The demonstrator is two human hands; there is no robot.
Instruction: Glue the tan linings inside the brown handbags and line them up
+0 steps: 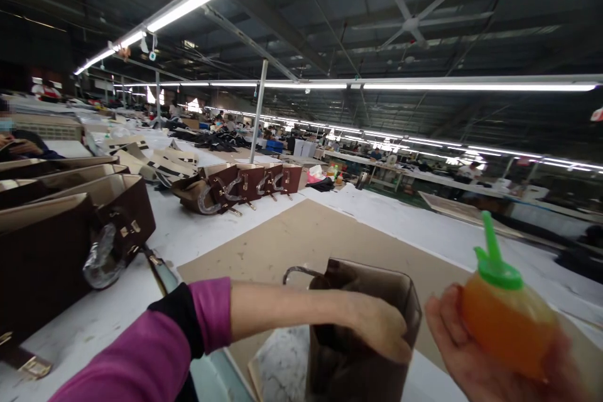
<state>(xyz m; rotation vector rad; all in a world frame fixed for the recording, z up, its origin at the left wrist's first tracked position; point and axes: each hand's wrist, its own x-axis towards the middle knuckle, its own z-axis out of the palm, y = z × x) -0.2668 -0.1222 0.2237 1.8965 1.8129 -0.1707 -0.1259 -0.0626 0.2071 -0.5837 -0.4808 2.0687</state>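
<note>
A dark brown handbag (pixel 355 364) stands upright in front of me with its top open, showing a lighter lining. My left hand (pixel 379 326) reaches across its mouth, fingers curled over the near right rim; the fingertips are blurred and partly hidden. A thin handle (pixel 299 271) sticks out at the bag's far left side. At the right, my right hand (pixel 459 333) is wrapped round a soft squeeze bottle (pixel 511 320) of orange liquid. Its green spout cap points up, and the bottle is apart from the bag.
Under the bag lies a brown board (pixel 282 232) on the white table. Large brown bags (pixel 42 257) stand at the left, and a row of similar bags (pixel 245 185) stands farther back. Cut pieces (pixel 155 160) lie behind. A person (pixel 23 141) sits at the far left.
</note>
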